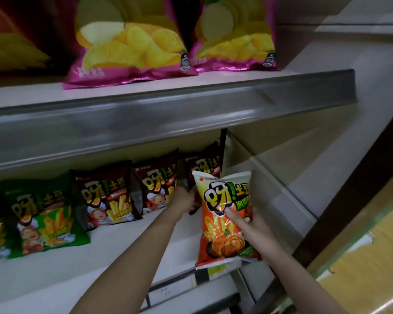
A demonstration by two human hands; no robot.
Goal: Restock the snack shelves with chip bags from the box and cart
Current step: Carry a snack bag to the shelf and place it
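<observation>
Right hand (247,220) holds an orange-and-white chip bag (225,214) upright at the right end of the lower shelf (127,250), thumb across the front, fingers wrapped behind. Bag front reads "呀!土豆" with green characters beneath, only partly legible; fries and a kimchi-like picture lower down. Its bottom edge sits at the shelf's front lip, over a yellowish price tag (216,271).

Left hand (184,200) reaches deeper in, at the dark brown bag (202,168) just behind the orange one; fingers hidden, grip cannot tell.

Lower shelf row, left to right: green bag (45,216), then two more brown bags (107,196) (157,180), all printed "呀!土豆" with fries and a cartoon chef.

Upper shelf (168,103): two pink bags (132,41) (234,35) showing yellow potato chips, small white characters blurred. Red bag (14,35) at far left, cropped.

Cardboard box (368,257) at lower right, taped.
</observation>
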